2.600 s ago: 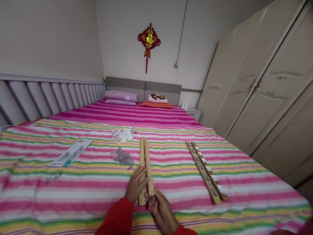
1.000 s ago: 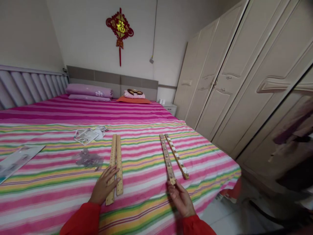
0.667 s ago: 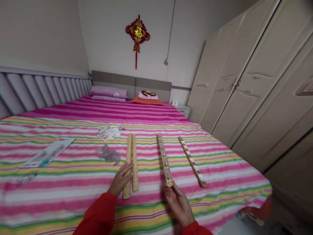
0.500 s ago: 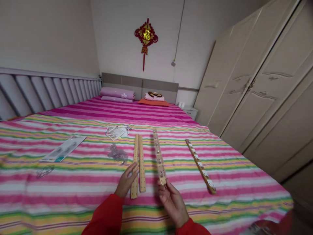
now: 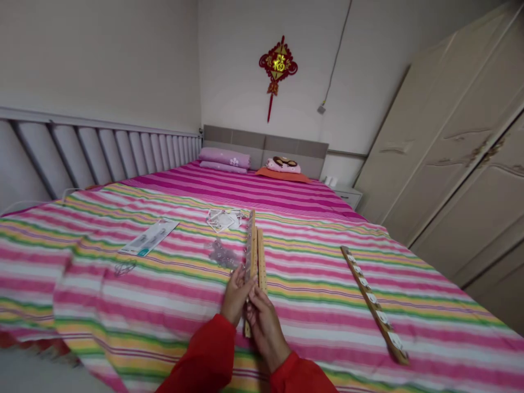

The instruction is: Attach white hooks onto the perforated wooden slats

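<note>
Both my hands meet on a light wooden strip point(image 5: 251, 240) turned on its edge, with clear pieces and small metal parts along its left side. My left hand point(image 5: 236, 296) closes its fingers on the strip's left side. Close beside it, my right hand point(image 5: 266, 323) pinches the near end, partly hidden by the fingers. Beneath and to the right lies a bare wooden strip with small holes point(image 5: 262, 259). Another wooden strip's end point(image 5: 247, 329) shows below my hands; the rest is mostly covered. A darker wooden strip with white pieces point(image 5: 374, 303) lies apart at right.
Left of my hands are a heap of small clear parts point(image 5: 223, 254), a flat package point(image 5: 150, 238), a thin wire-like tangle point(image 5: 125, 267) and a pile of cards point(image 5: 223, 219). All lie on the striped bedspread point(image 5: 172, 305). A rail point(image 5: 123, 144) runs along the left; wardrobes point(image 5: 450, 158) stand right.
The strip with clear pieces has moved left over the bare strips and turned on its edge. My left hand has left a bare strip and joined my right on it. The view has shifted left.
</note>
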### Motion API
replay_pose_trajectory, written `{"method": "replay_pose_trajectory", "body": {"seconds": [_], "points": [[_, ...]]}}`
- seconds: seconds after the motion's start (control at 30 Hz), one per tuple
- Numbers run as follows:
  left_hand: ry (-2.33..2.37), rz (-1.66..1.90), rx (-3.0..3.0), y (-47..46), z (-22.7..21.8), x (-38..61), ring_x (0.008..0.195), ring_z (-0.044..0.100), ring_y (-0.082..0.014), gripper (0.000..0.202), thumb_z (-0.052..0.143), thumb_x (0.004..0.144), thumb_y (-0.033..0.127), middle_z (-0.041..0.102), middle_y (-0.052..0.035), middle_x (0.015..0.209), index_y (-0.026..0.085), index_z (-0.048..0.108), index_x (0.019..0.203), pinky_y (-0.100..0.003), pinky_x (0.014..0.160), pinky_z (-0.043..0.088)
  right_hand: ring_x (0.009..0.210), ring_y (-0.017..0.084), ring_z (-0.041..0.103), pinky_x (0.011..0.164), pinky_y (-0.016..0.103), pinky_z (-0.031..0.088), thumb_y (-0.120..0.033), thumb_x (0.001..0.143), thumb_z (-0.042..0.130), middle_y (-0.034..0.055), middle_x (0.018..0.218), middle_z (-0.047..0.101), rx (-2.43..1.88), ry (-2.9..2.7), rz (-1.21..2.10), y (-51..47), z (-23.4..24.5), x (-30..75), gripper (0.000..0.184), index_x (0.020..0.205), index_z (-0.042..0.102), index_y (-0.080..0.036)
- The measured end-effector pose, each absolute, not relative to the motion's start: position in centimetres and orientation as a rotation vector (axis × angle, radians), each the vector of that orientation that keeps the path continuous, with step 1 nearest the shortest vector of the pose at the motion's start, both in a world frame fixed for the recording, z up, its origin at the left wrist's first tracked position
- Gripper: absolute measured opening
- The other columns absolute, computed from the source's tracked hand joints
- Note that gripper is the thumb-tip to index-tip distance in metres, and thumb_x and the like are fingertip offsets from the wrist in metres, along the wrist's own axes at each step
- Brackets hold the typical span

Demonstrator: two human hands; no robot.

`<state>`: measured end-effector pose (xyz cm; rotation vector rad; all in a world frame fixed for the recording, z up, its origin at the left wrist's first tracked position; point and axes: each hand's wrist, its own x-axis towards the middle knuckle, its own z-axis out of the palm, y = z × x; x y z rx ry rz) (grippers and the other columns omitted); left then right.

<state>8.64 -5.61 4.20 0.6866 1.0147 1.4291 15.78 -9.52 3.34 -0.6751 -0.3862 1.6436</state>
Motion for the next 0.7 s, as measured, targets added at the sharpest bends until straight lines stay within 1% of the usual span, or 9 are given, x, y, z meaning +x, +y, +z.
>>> {"method": "replay_pose_trajectory", "body": {"seconds": [0.07,0.13,0.23,0.3,0.37,0.43,0.53,0.63,0.7], "points": [[1.021,1.452,0.671,-5.1,4.0,8.4,0.093,0.067,-0.0192,0.065,0.078,0.065,0.032,0.065,-0.0127,0.118,0.021,0.054,0.125,-0.025,0.072,0.055,0.042,0.004,0.044,0.042,0.014,0.035,-0.019,0.056,0.082,-0.0058,0.053,0.057,-0.722,-0.406,1.63,-9.6,3.5,15.5,0.038,0.091,0.069,-0.015],[1.01,1.457,0.683,-4.6,3.8,8.1,0.077,0.068,-0.0157,0.056,0.074,0.07,0.038,0.071,-0.0092,0.097,0.019,0.058,0.12,-0.022,0.061,0.054,0.041,0.005,0.044,0.041,0.014,0.035,-0.019,0.056,0.082,-0.0063,0.05,0.055,-0.749,-0.398,1.626,-9.6,3.6,15.4,0.038,0.091,0.069,-0.014],[1.004,1.434,0.686,-4.1,3.7,7.9,0.053,0.061,-0.0105,0.057,0.068,0.073,0.045,0.07,-0.0036,0.073,0.017,0.058,0.121,-0.018,0.043,0.046,0.043,0.005,0.046,0.043,0.014,0.038,-0.017,0.053,0.083,-0.0044,0.054,0.059,-0.756,-0.364,1.631,-9.6,3.9,15.4,0.038,0.088,0.069,-0.014],[1.004,1.414,0.671,-4.0,3.9,7.8,0.04,0.052,-0.007,0.062,0.066,0.073,0.048,0.067,-0.0009,0.066,0.017,0.055,0.125,-0.016,0.033,0.036,0.045,0.005,0.049,0.045,0.014,0.041,-0.016,0.052,0.083,-0.0028,0.058,0.062,-0.746,-0.354,1.634,-9.5,3.9,15.5,0.039,0.088,0.068,-0.014],[1.004,1.397,0.667,-3.8,4.3,7.8,0.032,0.043,-0.0046,0.066,0.064,0.074,0.05,0.064,0.0015,0.061,0.017,0.051,0.129,-0.016,0.027,0.028,0.046,0.005,0.051,0.046,0.014,0.042,-0.015,0.052,0.083,-0.0027,0.059,0.063,-0.739,-0.349,1.636,-9.4,3.9,15.7,0.04,0.09,0.067,-0.014],[1.01,1.385,0.672,-3.7,4.5,7.8,0.028,0.037,-0.004,0.067,0.063,0.074,0.051,0.059,0.0046,0.054,0.016,0.05,0.13,-0.016,0.026,0.023,0.047,0.006,0.052,0.046,0.014,0.043,-0.014,0.054,0.082,-0.003,0.059,0.063,-0.738,-0.344,1.641,-9.2,3.8,15.8,0.04,0.09,0.066,-0.014],[1.007,1.385,0.636,-3.1,4.6,7.7,0.029,0.038,-0.0051,0.062,0.062,0.074,0.049,0.055,0.0068,0.051,0.015,0.052,0.125,-0.016,0.027,0.024,0.049,0.006,0.055,0.047,0.014,0.044,-0.012,0.056,0.081,-0.0025,0.062,0.063,-0.726,-0.332,1.65,-8.9,3.9,16.0,0.036,0.089,0.065,-0.015],[0.972,1.418,0.584,-2.3,4.3,7.5,0.037,0.048,-0.0076,0.049,0.064,0.073,0.046,0.06,0.0032,0.059,0.014,0.059,0.11,-0.018,0.033,0.033,0.051,0.006,0.056,0.046,0.014,0.044,-0.011,0.058,0.081,-0.0019,0.064,0.064,-0.699,-0.334,1.647,-8.5,4.2,16.2,0.033,0.087,0.064,-0.014],[0.964,1.454,0.556,-1.5,4.1,7.3,0.049,0.058,-0.0104,0.038,0.065,0.073,0.043,0.066,-0.0014,0.069,0.015,0.061,0.098,-0.021,0.043,0.044,0.05,0.006,0.055,0.045,0.014,0.044,-0.011,0.059,0.081,-0.002,0.063,0.063,-0.703,-0.347,1.643,-8.5,4.3,16.2,0.033,0.087,0.065,-0.014]]}}
